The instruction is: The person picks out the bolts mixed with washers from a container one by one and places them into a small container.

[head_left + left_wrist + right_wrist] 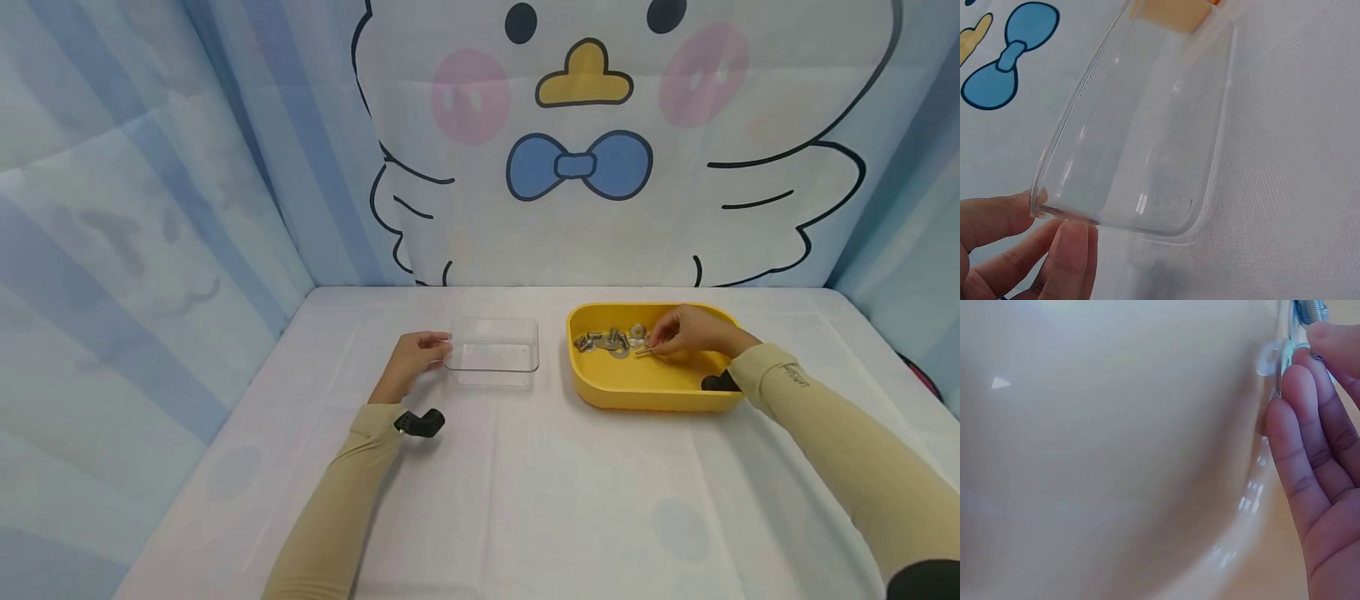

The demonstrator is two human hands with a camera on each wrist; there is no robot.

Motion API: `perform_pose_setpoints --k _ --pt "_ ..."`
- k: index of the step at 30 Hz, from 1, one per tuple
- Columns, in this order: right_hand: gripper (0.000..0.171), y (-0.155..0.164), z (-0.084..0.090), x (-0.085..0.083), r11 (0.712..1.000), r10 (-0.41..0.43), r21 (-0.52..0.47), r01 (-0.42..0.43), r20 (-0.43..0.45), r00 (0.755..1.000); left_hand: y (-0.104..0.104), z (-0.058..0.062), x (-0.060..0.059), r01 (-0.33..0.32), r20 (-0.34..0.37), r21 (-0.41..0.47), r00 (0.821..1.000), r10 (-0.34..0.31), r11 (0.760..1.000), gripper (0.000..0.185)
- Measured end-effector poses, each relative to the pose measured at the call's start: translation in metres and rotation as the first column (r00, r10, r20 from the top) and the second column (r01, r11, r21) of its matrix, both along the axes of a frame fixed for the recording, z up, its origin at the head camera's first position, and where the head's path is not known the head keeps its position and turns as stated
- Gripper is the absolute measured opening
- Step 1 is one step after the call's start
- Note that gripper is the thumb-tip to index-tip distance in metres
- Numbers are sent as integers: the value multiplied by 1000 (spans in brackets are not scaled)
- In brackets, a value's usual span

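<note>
At the near end of a clear plastic box [1129, 125], the fingers of my left hand [417, 357] pinch its rim. The box [492, 358] stands on the table, left of a yellow tray [637, 398]. Inside that tray, my right hand [686, 329] pinches a thin metal screw [643, 352] between thumb and fingertips. In the right wrist view the hand [1329, 444] is at the right side, with the threaded screw [1315, 311] partly hidden by the thumb. Several bolts [617, 338] and flat washers [637, 332] lie heaped beside the fingertips.
A white cloth [570, 500] covers the table. Behind it hangs a curtain [577, 233] with a cartoon print, and blue striped curtains [135, 250] close in the sides. The tray's raised wall surrounds the right hand.
</note>
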State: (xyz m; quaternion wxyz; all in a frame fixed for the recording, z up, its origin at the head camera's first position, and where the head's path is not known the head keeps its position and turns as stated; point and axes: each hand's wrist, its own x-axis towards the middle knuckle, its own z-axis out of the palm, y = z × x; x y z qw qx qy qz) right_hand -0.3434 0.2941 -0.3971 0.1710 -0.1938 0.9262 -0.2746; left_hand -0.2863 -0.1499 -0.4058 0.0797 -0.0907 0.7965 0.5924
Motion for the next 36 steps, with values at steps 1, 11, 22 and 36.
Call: perform_pose_setpoints --k 1,11,22,36 --pt "11 0 0 0 1000 -10 -1 10 2 1000 0 0 0 1 0 1 1000 -1 1000 35" --pt "24 2 6 1 993 -65 -98 68 29 997 -2 -1 0 12 -20 3 1000 -12 1000 35" --pt "29 -1 24 2 984 -138 -110 141 31 990 -1 0 1 12 -10 4 1000 -12 1000 35" --pt "37 -15 47 2 958 -195 -207 200 49 980 0 0 0 6 5 9 1000 -6 1000 35"
